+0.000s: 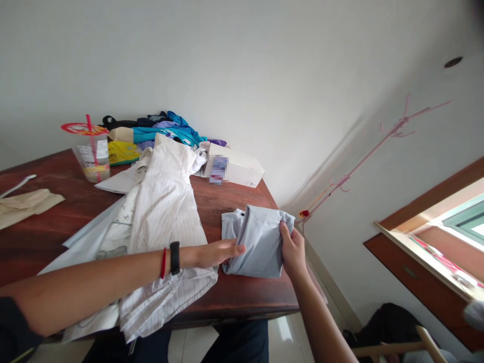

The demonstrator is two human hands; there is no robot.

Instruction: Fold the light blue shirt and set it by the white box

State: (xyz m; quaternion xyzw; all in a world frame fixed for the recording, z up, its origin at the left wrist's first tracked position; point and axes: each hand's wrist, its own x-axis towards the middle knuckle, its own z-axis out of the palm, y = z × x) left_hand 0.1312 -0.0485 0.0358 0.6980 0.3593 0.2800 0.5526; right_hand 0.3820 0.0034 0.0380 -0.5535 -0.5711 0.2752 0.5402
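Note:
A light grey garment [262,242], folded into a thick bundle, is held between my two hands near the right end of the table. My right hand [293,247] grips its right edge, thumb on top and the fingers partly hidden behind the cloth. At the left edge, my left hand [217,253] has its thumb against the front fold, and its other fingers go out of sight at the fold. Under my left forearm lies a white striped garment [166,191], spread lengthwise over other pale clothes and hanging past the table's front edge.
On the wooden table [215,199] stand a plastic cup [91,161] with a straw and a white box [242,166]. A heap of coloured clothes [166,131] lies against the wall. Beige cloth [30,205] is at far left. A pink coat rack [363,151] stands right.

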